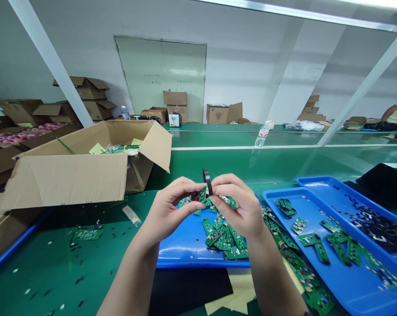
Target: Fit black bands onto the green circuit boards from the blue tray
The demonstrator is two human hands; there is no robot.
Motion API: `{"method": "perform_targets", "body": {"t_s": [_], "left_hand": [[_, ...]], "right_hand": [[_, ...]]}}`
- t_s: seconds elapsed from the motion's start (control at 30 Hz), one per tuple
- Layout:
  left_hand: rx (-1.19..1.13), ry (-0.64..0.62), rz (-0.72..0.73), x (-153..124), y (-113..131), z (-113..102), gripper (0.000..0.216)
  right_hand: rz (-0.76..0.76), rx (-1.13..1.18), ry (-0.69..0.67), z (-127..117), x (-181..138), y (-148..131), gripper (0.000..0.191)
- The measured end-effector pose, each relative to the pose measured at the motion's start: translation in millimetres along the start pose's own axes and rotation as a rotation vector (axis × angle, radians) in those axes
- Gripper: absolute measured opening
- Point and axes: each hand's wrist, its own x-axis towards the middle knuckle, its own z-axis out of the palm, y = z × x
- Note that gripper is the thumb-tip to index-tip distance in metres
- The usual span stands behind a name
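Note:
My left hand (168, 208) pinches a small green circuit board (202, 193) between thumb and fingers, in front of me over a blue tray (185, 256). In my right hand (241, 204), thumb and fingertips grip a thin black ring (206, 180), seen nearly edge-on. It looks like a narrow roll of tape, and it stands upright right by the board. Whether ring and board touch I cannot tell. Below my hands, a heap of green circuit boards (226, 239) lies in the tray; my right hand and forearm hide part of it.
Right, a second blue tray (346, 285) holds scattered boards, and another blue tray (331, 182) small black parts. More boards (295, 259) lie between trays. An open cardboard box (69, 175) stands left. A water bottle (263, 134) rests further back. Bits of debris litter the green bench (96, 272).

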Motion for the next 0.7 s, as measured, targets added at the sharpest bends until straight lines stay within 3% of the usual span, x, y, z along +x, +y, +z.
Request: {"method": "perform_targets", "body": {"t_s": [0.1, 0.17, 0.3, 0.4, 0.5, 0.7], "left_hand": [[0.202, 0.152, 0.177, -0.9, -3.8, 0.0, 0.029], [0.335, 0.232, 0.274, -1.6, -3.4, 0.4, 0.031], [0.519, 0.215, 0.430, -3.8, 1.8, 2.5, 0.035], [0.619, 0.172, 0.491, -5.1, 1.9, 4.7, 0.035], [0.687, 0.139, 0.511, -5.0, -2.1, 4.9, 0.035], [0.705, 0.200, 0.527, -3.7, -5.4, 4.0, 0.032]], "right_hand": [[0.059, 0.174, -0.113, -12.0, -3.4, 1.3, 0.045], [0.144, 0.310, -0.103, -16.8, -5.6, 4.2, 0.058], [0.476, 0.470, 0.076, -12.9, -5.2, 15.3, 0.017], [0.708, 0.624, -0.053, -5.9, -1.6, 19.3, 0.041], [0.784, 0.716, -0.229, -3.5, 2.0, 13.6, 0.044], [0.775, 0.740, -0.204, 0.2, 4.3, 2.9, 0.029]]}}
